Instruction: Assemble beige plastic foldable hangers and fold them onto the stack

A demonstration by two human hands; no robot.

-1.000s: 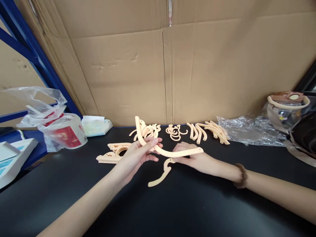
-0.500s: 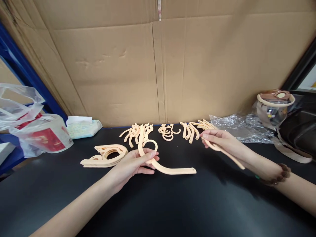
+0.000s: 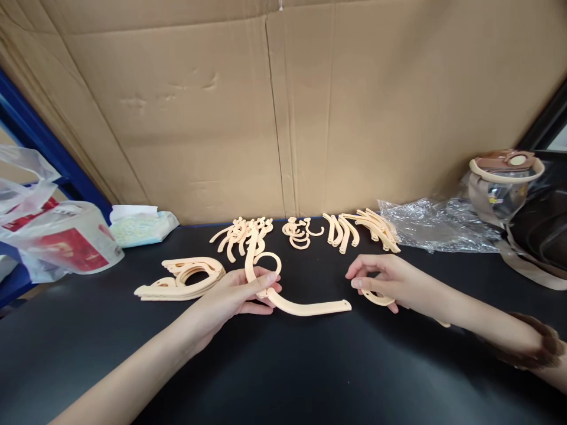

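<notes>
My left hand (image 3: 254,292) is closed on a beige plastic folding hanger (image 3: 310,308), pinching it at the joint below its ring. One curved arm of the hanger points up and the other reaches right. Off to the right, my right hand (image 3: 381,280) grips a separate beige curved hanger piece (image 3: 378,299). A rounded part of it shows under the fingers, and a tip peeks out below the wrist; the hand hides the rest. Left of my left hand lies a stack of folded beige hangers (image 3: 177,291).
Along the back lie a pile of beige arms with rounded ends (image 3: 239,236), small hooks (image 3: 300,241) and curved arms (image 3: 376,227). Crumpled clear plastic (image 3: 438,227) and a strapped clear bottle (image 3: 505,189) stand right. A tissue pack (image 3: 144,227) and bagged tub (image 3: 80,236) are left.
My right hand has moved down and left from the curved-arm pile, bringing its hanger piece nearer the held hanger and turning it. My left hand has hardly moved. The view has shifted slightly.
</notes>
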